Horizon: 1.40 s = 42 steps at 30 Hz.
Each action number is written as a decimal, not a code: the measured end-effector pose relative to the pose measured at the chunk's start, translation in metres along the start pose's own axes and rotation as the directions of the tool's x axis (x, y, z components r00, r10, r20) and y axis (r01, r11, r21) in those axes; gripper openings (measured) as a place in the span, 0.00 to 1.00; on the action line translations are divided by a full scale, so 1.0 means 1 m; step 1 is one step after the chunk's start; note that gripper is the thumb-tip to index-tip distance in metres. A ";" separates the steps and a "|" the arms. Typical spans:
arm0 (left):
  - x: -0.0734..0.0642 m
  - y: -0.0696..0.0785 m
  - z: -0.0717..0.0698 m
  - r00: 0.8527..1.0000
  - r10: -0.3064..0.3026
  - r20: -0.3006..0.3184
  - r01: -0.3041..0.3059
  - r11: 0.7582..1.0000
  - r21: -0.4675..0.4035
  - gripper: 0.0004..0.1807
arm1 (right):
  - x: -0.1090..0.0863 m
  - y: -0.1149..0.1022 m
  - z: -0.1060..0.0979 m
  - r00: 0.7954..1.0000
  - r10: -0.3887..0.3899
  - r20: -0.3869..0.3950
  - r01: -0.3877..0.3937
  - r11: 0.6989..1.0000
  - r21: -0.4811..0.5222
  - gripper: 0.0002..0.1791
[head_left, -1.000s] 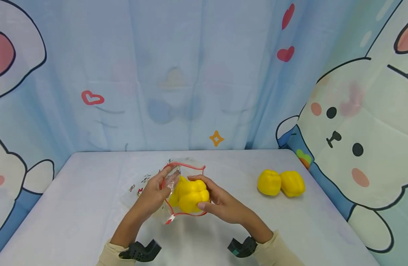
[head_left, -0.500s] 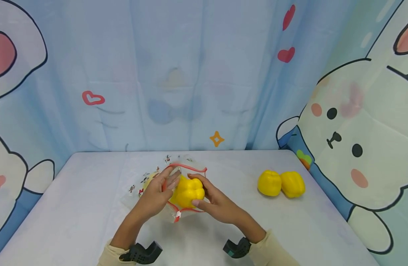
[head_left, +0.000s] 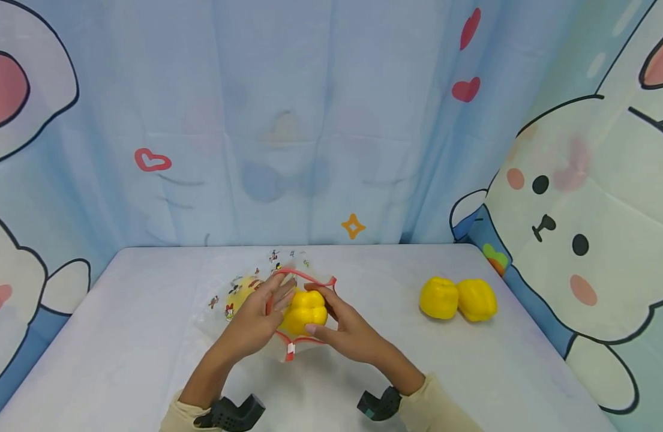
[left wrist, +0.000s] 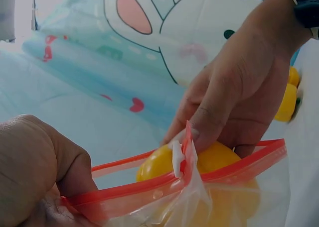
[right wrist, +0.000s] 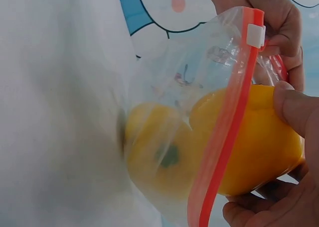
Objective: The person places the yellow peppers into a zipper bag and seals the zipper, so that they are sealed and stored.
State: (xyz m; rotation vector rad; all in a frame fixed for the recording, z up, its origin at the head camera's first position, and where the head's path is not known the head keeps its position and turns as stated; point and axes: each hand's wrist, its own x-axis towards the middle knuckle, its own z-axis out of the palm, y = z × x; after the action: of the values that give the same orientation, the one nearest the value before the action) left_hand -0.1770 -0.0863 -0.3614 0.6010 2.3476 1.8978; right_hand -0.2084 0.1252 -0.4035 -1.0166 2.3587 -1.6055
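Observation:
A clear zip bag [head_left: 291, 351] with a red zip edge, a white slider and small printed figures lies on the table, its mouth spread wide. My left hand [head_left: 255, 318] grips the bag's edge at the left of the mouth. Between the thumb and fingers of my right hand [head_left: 350, 330] is a yellow bell pepper [head_left: 306, 312], partway through the mouth. Another yellow bell pepper [right wrist: 154, 162], with a green stem spot, shows through the plastic inside the bag in the right wrist view.
Two more yellow bell peppers, one on the left [head_left: 438, 297] and one on the right [head_left: 477, 300], sit side by side at the right of the white table [head_left: 164, 312]. A blue cartoon curtain [head_left: 288, 120] hangs behind it.
My right hand has moved left, carrying the bell pepper farther into the bag's mouth. The left hand stays at the bag's edge. The two bell peppers at the right stay put.

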 end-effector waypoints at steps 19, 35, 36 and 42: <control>-0.001 0.003 -0.010 1.000 0.018 -0.020 -0.020 0.994 -0.106 0.36 | -0.002 -0.008 -0.002 0.998 0.050 -0.040 -0.056 0.984 -0.168 0.39; -0.002 0.003 -0.016 0.998 0.045 -0.033 -0.050 0.985 -0.168 0.37 | -0.005 -0.008 -0.014 0.969 -0.247 -0.032 0.242 0.964 -0.108 0.26; -0.001 0.003 -0.016 0.999 0.041 -0.034 -0.046 0.984 -0.169 0.37 | -0.006 -0.008 -0.015 0.965 -0.257 -0.044 0.252 0.963 -0.095 0.24; -0.001 0.003 -0.014 1.000 0.005 -0.030 -0.010 0.984 -0.176 0.37 | -0.010 -0.007 -0.027 0.945 -0.281 -0.171 0.293 0.955 0.052 0.17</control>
State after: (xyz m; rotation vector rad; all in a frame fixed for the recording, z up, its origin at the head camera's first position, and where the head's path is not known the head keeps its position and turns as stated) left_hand -0.1788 -0.0992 -0.3552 0.5697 2.1648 2.1024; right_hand -0.2094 0.1512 -0.3888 -1.3120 2.3110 -1.9314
